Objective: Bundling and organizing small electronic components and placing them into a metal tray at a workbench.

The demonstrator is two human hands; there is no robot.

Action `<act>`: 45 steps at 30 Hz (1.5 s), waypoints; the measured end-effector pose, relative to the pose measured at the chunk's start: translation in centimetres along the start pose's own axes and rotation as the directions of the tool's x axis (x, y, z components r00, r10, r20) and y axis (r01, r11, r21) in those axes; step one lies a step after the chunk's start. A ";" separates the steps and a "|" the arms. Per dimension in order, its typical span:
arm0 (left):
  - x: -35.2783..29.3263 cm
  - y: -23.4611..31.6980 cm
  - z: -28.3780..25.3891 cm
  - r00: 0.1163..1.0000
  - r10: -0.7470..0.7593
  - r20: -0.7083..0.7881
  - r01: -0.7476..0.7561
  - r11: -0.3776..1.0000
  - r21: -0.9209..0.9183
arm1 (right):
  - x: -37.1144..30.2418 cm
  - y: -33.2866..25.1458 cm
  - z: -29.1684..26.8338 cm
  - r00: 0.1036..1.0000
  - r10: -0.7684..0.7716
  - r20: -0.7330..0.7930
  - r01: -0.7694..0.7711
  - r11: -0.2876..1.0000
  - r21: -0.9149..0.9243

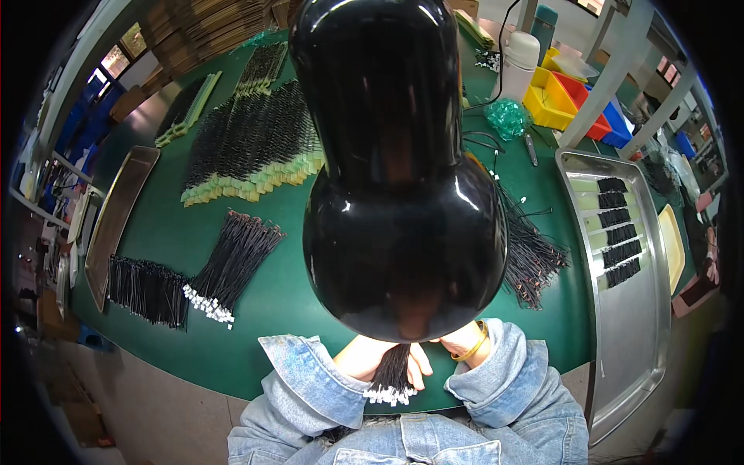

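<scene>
My left hand [363,356] is closed around a bundle of black wires [394,367] near the front edge of the table. White connectors on the bundle's end point toward me, and a few fingertips show at its right side. My right hand [463,339], with a yellow bangle at the wrist, reaches under the glossy black lamp [403,240]. That lamp hides its fingers and the far end of the bundle. Bright light falls on both hands.
Wire bundles with white connectors [221,267] and another wire pile [147,291] lie left on the green table [256,360]. Stacked wired strips [248,143] lie behind. Loose wires [535,263] and a metal tray [632,341] are right; yellow bins [550,101] stand far right.
</scene>
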State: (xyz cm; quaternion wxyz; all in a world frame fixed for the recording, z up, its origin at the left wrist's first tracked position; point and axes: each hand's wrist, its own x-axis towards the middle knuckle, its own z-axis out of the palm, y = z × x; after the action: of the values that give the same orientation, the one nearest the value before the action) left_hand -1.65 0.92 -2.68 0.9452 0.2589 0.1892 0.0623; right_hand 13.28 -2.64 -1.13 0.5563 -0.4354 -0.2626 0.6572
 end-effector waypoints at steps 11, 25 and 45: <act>-0.4 0.6 -0.4 0.998 0.062 -0.001 -0.062 0.997 0.053 | 0.3 0.5 -0.7 0.981 -0.191 0.013 0.192 0.978 -0.079; -0.7 1.6 2.8 0.960 0.186 -0.207 -0.127 0.954 0.270 | 0.3 0.2 0.2 0.984 -0.174 -0.024 0.176 0.971 0.161; 0.5 0.9 2.0 0.973 0.034 -0.229 -0.032 0.999 0.011 | 0.6 1.1 -1.4 0.978 -0.182 0.103 0.200 0.958 -0.204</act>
State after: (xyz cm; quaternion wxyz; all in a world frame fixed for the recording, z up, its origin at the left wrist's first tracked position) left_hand -0.47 0.89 -0.79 0.9148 0.2567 0.2930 0.1068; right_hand 13.95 -2.50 -2.86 0.5559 -0.4372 -0.3955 0.5859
